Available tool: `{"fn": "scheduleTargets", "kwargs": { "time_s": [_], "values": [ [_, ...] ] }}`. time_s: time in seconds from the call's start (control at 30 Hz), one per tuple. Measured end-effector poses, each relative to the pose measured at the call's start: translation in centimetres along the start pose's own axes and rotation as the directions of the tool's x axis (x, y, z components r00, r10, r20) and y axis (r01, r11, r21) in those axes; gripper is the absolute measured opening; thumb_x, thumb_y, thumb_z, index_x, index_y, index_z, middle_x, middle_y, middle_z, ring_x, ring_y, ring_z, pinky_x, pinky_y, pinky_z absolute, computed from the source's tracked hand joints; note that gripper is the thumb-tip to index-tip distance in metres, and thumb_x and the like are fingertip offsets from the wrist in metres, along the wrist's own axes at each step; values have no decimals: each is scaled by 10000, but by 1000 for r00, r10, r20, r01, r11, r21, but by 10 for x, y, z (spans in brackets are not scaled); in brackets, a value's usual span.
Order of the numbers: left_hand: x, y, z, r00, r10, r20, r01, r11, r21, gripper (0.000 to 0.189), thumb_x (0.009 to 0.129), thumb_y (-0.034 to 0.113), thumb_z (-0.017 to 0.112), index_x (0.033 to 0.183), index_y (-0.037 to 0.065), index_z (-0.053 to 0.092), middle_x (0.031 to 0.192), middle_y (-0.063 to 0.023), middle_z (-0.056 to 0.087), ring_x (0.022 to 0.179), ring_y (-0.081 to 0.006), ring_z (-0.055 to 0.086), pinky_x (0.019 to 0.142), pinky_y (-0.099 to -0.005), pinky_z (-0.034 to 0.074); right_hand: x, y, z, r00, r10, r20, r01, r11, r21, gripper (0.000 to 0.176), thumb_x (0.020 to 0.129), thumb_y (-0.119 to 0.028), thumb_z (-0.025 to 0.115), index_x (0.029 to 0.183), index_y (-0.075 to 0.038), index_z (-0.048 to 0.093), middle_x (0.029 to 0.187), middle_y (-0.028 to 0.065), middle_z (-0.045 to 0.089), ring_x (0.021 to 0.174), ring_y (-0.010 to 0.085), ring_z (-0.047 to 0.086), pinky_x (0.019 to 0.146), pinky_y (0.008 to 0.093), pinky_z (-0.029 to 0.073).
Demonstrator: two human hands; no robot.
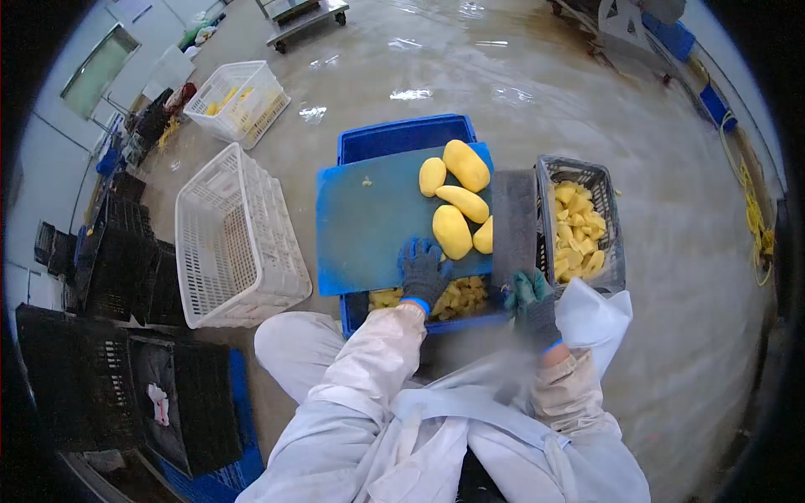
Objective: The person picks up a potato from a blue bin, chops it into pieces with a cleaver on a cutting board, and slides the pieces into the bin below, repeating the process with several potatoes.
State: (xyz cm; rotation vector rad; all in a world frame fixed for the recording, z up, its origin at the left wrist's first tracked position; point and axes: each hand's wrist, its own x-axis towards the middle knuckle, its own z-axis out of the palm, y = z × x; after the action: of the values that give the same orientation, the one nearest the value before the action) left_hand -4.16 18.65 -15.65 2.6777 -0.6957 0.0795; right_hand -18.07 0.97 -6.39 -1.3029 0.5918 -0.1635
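Near right, by the near end of the dark plank (513, 220): right hand (534, 310), green-grey glove, fingers curled; blur below it, can't tell what it grips. Hands apart. Near middle: chopped yellow bits (463, 297) in the blue bin (345, 317). Left hand (424, 277), dark glove, over near edge of the blue board (369, 218); grip hidden, can't tell. Yellow ovals (453, 231) on board's right half. Right of plank: black crate (616, 251), yellow chunks (573, 230) inside. Left: white crate (281, 243). Far left: second white crate (267, 117).
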Motion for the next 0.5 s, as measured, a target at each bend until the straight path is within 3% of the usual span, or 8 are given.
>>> {"fn": "scheduleTargets", "kwargs": {
  "time_s": [0.1, 0.2, 0.27, 0.33, 0.4, 0.43, 0.47, 0.5],
  "values": [
    [-32, -7, -11, 985, 157, 74, -157, 988, -9, 494, 769, 392, 647, 1150, 89, 565, 1182, -162, 489, 1177, -375, 402, 1000, -547, 271, 3, -1, -2, 996, 39, -86, -29, 994, 108, 170, 943, -251, 530, 948, -81, 545, 620, 8, 545, 493, 88, 497, 444, 230, 411],
    [-53, -3, -35, 936, 351, 10, -347, 931, -117, 489, 754, 358, 696, 1129, 77, 557, 1180, -164, 486, 1121, -381, 424, 951, -549, 305, 9, 3, -5, 994, 28, -104, -12, 988, 153, 171, 942, -251, 528, 961, -81, 541, 612, 18, 546, 473, 96, 499, 434, 240, 418],
    [-28, 12, -45, 984, 176, -35, -180, 963, -201, 625, 728, 399, 711, 1199, 47, 499, 1200, -185, 478, 1163, -381, 404, 999, -504, 301, 10, 2, -5, 994, -33, -100, 44, 993, 107, 169, 944, -249, 523, 969, -82, 539, 614, 24, 548, 465, 100, 503, 425, 244, 418],
    [16, 25, -35, 998, -28, -51, 14, 963, -269, 747, 717, 420, 708, 1289, 28, 432, 1273, -211, 441, 1220, -385, 376, 1037, -482, 287, 8, 2, -3, 954, -283, -96, 265, 951, -161, 166, 945, -241, 518, 965, -78, 539, 604, 28, 545, 468, 104, 513, 419, 248, 420],
    [49, 44, -20, 990, -102, -93, 78, 970, -229, 841, 741, 433, 676, 1383, 42, 300, 1360, -234, 359, 1284, -404, 316, 1062, -500, 252, 7, -1, 2, 955, -269, -122, 251, 957, -145, 166, 945, -236, 516, 967, -73, 541, 598, 30, 542, 470, 106, 518, 413, 250, 421],
    [61, 48, -15, 983, -139, -118, 113, 971, -209, 890, 752, 439, 660, 1430, 49, 234, 1404, -245, 317, 1316, -413, 287, 1075, -510, 235, 7, -4, 5, 980, -126, -152, 130, 991, 14, 167, 944, -234, 516, 970, -71, 542, 596, 31, 541, 471, 106, 519, 411, 249, 421],
    [69, 47, -13, 983, -185, -18, 178, 963, -203, 923, 746, 437, 661, 1440, 47, 193, 1427, -240, 283, 1328, -412, 270, 1082, -504, 225, 8, -6, 6, 987, 22, -157, 6, 985, 175, 169, 944, -233, 517, 972, -69, 543, 595, 31, 540, 472, 106, 519, 408, 249, 420],
    [75, 45, -8, 970, -230, 83, 242, 952, -190, 958, 739, 435, 663, 1450, 45, 153, 1451, -236, 248, 1340, -411, 254, 1089, -499, 215, 9, -7, 6, 988, -67, -141, 79, 993, 83, 167, 943, -228, 519, 979, -67, 545, 599, 30, 540, 471, 104, 518, 408, 248, 422]
  ]
}}
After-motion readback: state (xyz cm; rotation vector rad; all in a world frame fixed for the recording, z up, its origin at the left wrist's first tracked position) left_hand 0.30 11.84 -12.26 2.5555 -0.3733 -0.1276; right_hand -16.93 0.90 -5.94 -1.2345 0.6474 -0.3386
